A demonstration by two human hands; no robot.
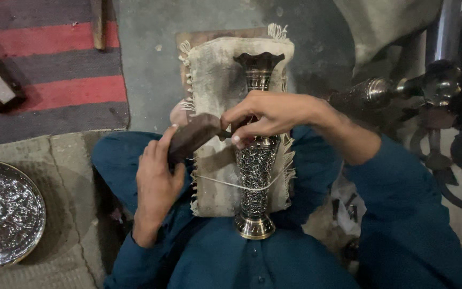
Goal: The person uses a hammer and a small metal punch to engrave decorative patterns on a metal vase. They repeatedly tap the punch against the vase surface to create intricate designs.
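We see open grey concrete floor (145, 59) beyond the frayed beige cloth pad (215, 80). To our left a round embossed silver tray (4, 214) blocks passage; dark metal machinery (445, 91) crowds our right.

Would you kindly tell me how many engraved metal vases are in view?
2: one vase tied onto the cloth pad on the lap, a second vase lying at right, partly hidden.

Seated cross-legged in blue sleeves, the person raises the left hand (159, 171) at lower centre-left with fingers curled in a closed grip, while the right hand (266, 115) reaches in from the right, fingertips pinched at frame centre.
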